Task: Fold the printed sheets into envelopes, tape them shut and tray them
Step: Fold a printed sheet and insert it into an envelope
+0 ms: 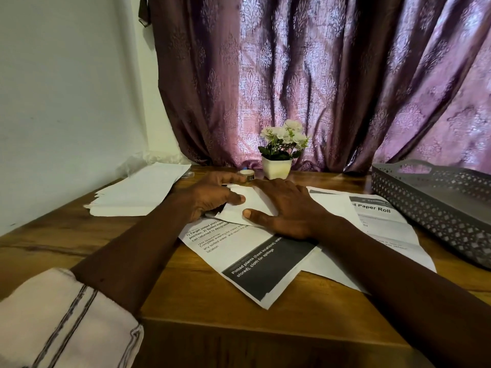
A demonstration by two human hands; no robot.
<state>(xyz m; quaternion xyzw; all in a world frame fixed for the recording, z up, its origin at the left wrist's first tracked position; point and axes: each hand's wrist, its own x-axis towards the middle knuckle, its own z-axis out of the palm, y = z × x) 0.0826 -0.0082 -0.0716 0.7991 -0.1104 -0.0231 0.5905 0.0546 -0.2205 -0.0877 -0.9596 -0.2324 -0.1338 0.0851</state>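
Sheet [247,251] lies mid-table, long axis running roughly 7 to 1 o'clock, its far end folded over white. Both hands sit on that fold: left hand [212,197] at 10 o'clock of it, fingers flat, thumb pinning the flap; right hand [289,208] at 2 o'clock, palm down, pressing, gripping nothing. Crease likely gets run next; either hand is equally near. Tape [247,175] just beyond fingertips at 12. Second sheet [377,216] under at 3. Tray [435,208] far at 3, looks empty. Paper stack [138,192] at 10.
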